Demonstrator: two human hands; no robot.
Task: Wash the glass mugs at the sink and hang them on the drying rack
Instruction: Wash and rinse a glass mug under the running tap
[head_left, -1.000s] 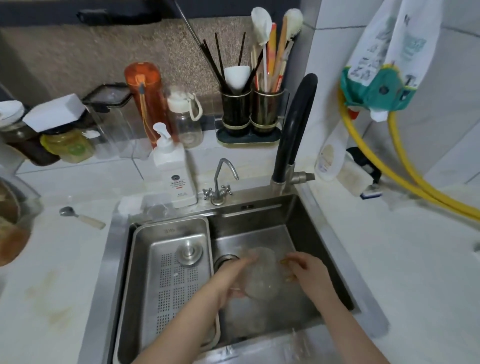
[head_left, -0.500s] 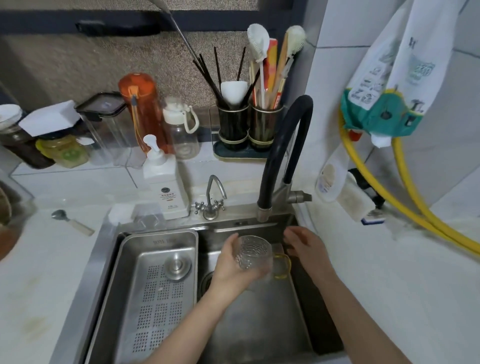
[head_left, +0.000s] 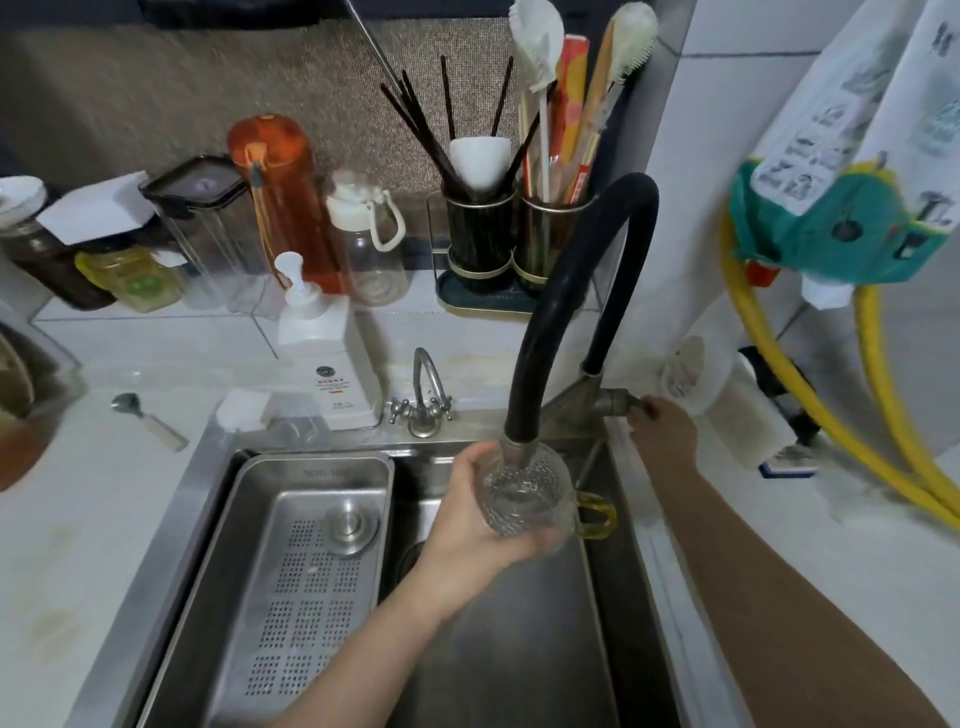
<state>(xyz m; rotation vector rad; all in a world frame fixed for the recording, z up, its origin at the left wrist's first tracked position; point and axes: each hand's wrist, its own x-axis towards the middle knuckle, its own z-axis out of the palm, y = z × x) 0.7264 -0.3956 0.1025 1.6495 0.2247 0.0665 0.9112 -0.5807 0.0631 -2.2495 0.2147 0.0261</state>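
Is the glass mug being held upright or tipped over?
Upright: the glass mug sits in the left hand, mouth up under the black faucet hose.

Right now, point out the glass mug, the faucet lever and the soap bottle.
glass mug (head_left: 524, 499), head view, on its textured glass wall.
faucet lever (head_left: 613, 402), head view, on its metal stub beside the right hand.
soap bottle (head_left: 332, 369), head view, on its white body.
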